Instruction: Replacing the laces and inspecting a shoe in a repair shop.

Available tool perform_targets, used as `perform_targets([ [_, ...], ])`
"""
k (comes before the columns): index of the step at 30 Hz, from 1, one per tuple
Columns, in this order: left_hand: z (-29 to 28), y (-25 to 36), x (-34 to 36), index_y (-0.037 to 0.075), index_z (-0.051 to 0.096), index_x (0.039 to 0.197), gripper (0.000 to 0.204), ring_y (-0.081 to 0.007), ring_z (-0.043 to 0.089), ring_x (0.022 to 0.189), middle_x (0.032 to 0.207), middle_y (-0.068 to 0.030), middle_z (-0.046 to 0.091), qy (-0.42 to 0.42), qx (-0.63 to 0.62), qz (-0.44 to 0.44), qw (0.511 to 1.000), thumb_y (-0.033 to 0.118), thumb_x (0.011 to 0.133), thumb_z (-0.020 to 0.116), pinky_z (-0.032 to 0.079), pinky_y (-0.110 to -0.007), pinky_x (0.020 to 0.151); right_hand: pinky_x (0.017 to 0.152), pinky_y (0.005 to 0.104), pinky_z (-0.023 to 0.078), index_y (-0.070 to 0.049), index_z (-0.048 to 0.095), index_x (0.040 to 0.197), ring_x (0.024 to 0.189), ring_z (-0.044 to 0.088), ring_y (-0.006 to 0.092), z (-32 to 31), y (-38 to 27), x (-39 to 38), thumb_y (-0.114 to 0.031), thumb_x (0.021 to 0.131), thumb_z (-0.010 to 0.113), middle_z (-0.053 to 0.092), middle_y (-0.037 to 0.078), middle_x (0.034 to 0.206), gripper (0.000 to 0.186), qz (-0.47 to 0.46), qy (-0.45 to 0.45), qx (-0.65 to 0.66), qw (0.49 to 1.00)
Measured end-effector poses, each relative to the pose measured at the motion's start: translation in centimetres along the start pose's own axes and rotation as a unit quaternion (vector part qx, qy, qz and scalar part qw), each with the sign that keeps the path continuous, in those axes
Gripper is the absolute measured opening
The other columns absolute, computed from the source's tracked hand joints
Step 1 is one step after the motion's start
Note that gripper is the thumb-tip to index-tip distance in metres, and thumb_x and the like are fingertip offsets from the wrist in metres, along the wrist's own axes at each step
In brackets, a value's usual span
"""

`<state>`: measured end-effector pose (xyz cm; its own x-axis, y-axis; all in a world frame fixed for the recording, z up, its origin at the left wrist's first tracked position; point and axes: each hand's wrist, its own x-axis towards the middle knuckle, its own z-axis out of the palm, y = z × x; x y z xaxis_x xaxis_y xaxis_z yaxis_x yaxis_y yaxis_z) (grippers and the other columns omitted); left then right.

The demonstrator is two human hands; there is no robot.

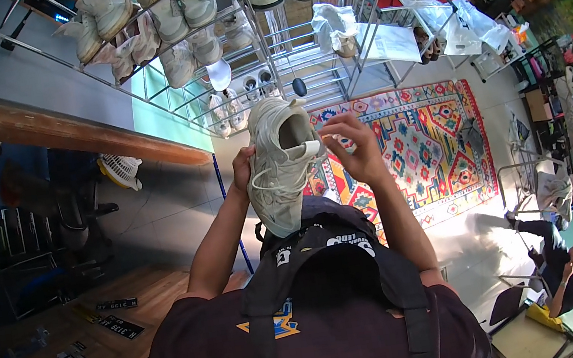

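Head view: my left hand (pixel 243 170) clasped white shoe (pixel 275 173), held left of patterned rug (pixel 421 150); my right hand (pixel 356 147), over rug's left side, was half-curled beside shoe, hold on it unclear.

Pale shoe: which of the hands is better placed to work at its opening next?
Probably the right hand: it is loosely open, close beside the opening, while the left hand supports the shoe from the other side.
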<state>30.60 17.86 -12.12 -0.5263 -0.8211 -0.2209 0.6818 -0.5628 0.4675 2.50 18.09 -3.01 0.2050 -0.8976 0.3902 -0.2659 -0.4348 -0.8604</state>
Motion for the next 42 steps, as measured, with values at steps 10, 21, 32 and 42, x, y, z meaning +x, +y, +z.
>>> perform_targets([
  [10,0.9,0.2,-0.2,-0.005,0.046,0.141,0.065,-0.0342,0.065,0.116,0.131,-0.0240,0.061,0.025,-0.001,0.000,1.000,0.038,0.091,0.050,0.050,-0.047,0.105,0.079,0.0417,0.054,-0.005,0.071,0.092,0.093,0.065,0.0308,-0.2,-0.4,0.5,-0.006,0.080,0.073,0.065,0.013,0.100,0.013,-0.034,-0.096,-0.074,0.992],
  [21,-0.3,0.3,-0.7,-0.003,0.045,0.143,0.063,-0.0326,0.063,0.120,0.134,-0.0225,0.060,0.042,-0.024,-0.002,0.999,0.035,0.093,0.048,0.048,-0.047,0.108,0.088,0.0419,0.054,-0.007,0.071,0.085,0.107,0.066,0.0290,2.5,0.3,-0.8,0.008,0.072,0.072,0.068,0.009,0.103,0.019,-0.103,-0.030,-0.156,0.982],
  [32,-0.5,-0.2,-1.3,-0.004,0.042,0.145,0.064,-0.0337,0.060,0.124,0.139,-0.0236,0.057,0.056,-0.022,0.041,0.997,0.034,0.094,0.046,0.046,-0.048,0.110,0.077,0.0386,0.053,-0.004,0.066,0.093,0.088,0.070,0.0303,1.3,-9.9,-3.4,0.009,0.080,0.066,0.071,0.012,0.087,0.018,0.145,-0.214,0.092,0.962],
  [42,1.2,-0.1,-1.0,-0.005,0.043,0.144,0.071,-0.0362,0.059,0.125,0.138,-0.0248,0.056,-0.010,-0.004,0.077,0.997,0.038,0.089,0.050,0.045,-0.049,0.111,0.083,0.0332,0.055,0.001,0.067,0.115,0.093,0.070,0.0222,1.6,-2.5,-1.0,-0.012,0.087,0.076,0.071,0.014,0.103,0.032,0.164,0.032,0.080,0.983],
])
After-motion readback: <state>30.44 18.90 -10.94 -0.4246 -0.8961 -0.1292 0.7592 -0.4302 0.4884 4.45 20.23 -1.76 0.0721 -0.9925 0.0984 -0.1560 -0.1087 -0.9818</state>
